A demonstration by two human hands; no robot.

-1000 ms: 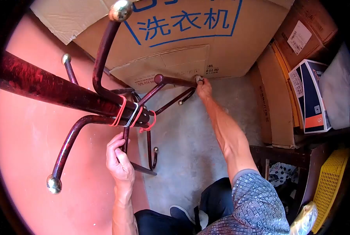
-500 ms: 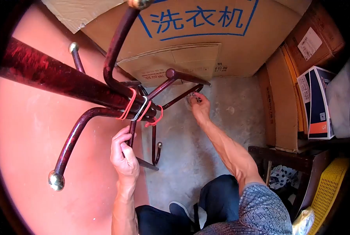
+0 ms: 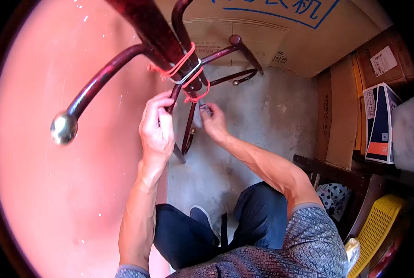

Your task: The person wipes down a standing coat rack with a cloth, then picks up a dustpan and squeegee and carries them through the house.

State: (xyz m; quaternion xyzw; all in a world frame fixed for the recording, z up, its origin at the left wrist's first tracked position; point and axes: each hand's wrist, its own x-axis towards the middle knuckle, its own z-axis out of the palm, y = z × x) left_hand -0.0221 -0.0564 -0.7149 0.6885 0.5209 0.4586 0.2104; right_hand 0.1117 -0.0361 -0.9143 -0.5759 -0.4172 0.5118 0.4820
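Observation:
A dark red metal coat rack (image 3: 157,34) slants across the upper left, with curved arms and a gold ball end (image 3: 64,128). Red cord (image 3: 183,60) and a white band (image 3: 188,74) wrap around the pole near its lower end. Closed around one thin leg just below the bindings is my left hand (image 3: 158,127). My right hand (image 3: 215,124) is pinched on a small greyish, partly see-through piece, perhaps a cloth or plastic (image 3: 197,118), just under the pole's end; the fingers hide most of it.
A big cardboard box (image 3: 304,51) with blue writing stands against the back. At the right are more cartons (image 3: 343,116), a blue and white box (image 3: 378,125), a dark wooden stool or bench (image 3: 369,185) and a yellow plastic basket (image 3: 378,222). A pink wall (image 3: 44,194) borders the left.
My right hand has moved from the far leg's end back to beneath the pole's lower end. The rack stands more upright in view; my left hand still grips its leg.

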